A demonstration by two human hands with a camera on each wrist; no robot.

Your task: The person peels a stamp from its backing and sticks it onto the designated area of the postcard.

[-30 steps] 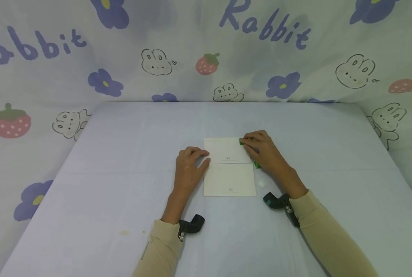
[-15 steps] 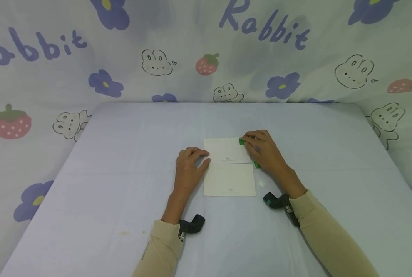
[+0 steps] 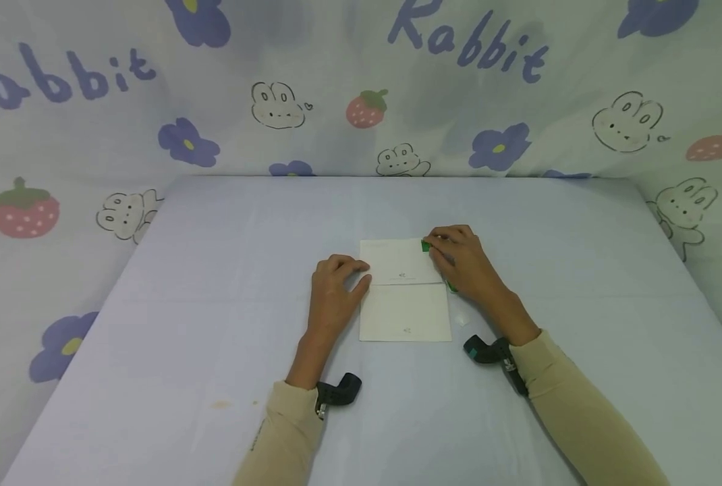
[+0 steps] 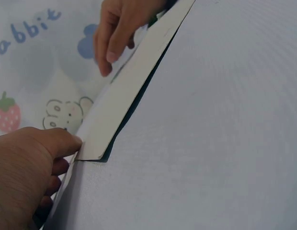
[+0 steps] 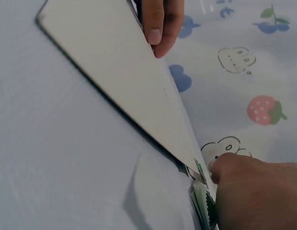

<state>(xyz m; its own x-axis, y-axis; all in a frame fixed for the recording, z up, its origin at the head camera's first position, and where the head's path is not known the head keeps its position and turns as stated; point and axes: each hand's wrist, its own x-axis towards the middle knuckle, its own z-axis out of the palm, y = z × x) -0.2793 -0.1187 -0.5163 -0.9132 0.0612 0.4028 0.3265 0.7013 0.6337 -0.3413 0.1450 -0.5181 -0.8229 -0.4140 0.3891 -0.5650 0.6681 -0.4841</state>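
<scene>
Two cream card panels (image 3: 405, 310) lie one above the other on the white table, with a line between them and a small printed mark on each. My left hand (image 3: 332, 293) rests at their left edge near that line, thumb and fingertips slightly apart and touching the edge. At the upper panel's top right corner, my right hand (image 3: 465, 266) pinches a green wrapper (image 3: 425, 247) between thumb and fingers. In the right wrist view, serrated green-and-white folds (image 5: 202, 203) show beside that hand; the hand hides the rest of the wrapper.
A small translucent patch (image 3: 461, 320) lies right of the lower panel. The table's far edge meets a curtain (image 3: 330, 61) printed with rabbits, strawberries and blue flowers. Black wrist cameras sit at both cuffs, the left one (image 3: 339, 389) close over the table.
The head view has shifted slightly. Both hands, the card panels and the green wrapper keep nearly the same places.
</scene>
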